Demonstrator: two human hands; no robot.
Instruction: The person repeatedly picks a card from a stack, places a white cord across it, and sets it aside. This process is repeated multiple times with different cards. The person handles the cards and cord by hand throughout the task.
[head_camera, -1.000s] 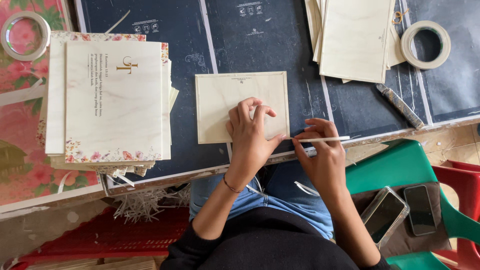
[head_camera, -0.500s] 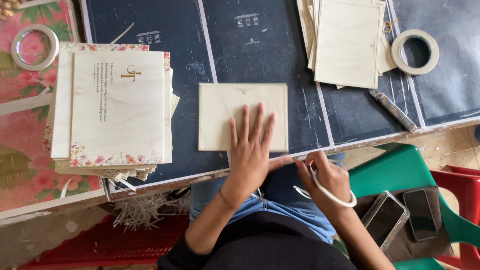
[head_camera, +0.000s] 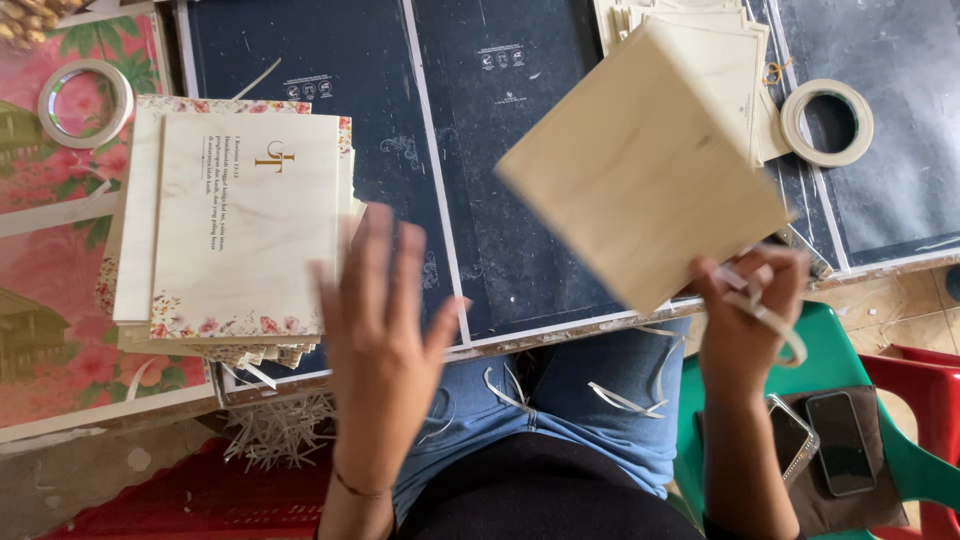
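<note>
Tilting in the air above the dark table (head_camera: 500, 170), the plain cream card (head_camera: 640, 170) is pinched at its lower corner by the right hand (head_camera: 745, 310), whose fingers also clutch a curl of white backing strip (head_camera: 770, 315). Well apart from it, the left hand (head_camera: 375, 320) hovers open with fingers spread, holding nothing, just beside the stack of floral-bordered printed cards (head_camera: 240, 225). More plain cards (head_camera: 720, 50) and a tape roll (head_camera: 827, 122) lie farther right, another roll (head_camera: 85, 102) far left.
</note>
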